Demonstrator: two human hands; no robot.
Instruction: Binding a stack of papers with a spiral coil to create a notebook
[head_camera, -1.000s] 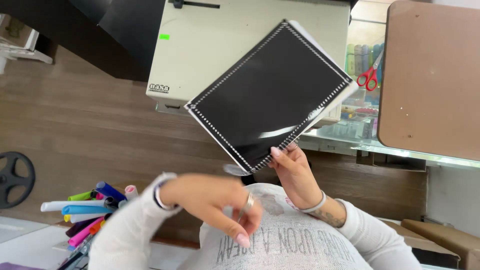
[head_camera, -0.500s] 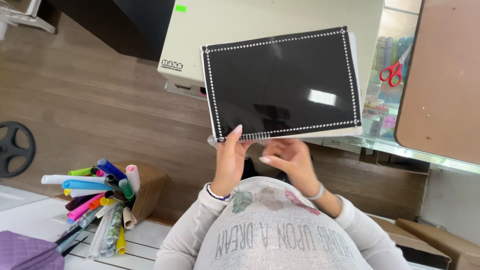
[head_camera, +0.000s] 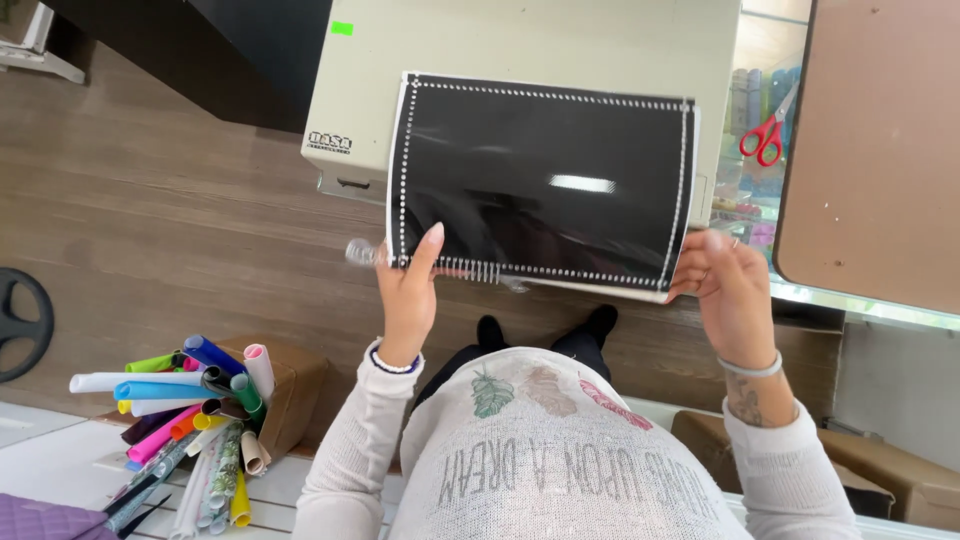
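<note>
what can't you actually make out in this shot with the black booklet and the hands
Head view only:
- Beige machine: its front is hidden behind the black booklet.
- Left hand and right hand: fingers behind the booklet are unseen.
- Clear comb: too glassy to trace.
- Red scissors: blades blurred behind glass.
- Coloured rolls: the bottom edge cuts off some.

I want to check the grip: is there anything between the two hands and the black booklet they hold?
Nothing visible. The left hand grips the black booklet at its lower left corner, the right hand at its lower right corner, both touching it directly above the beige machine.
</note>
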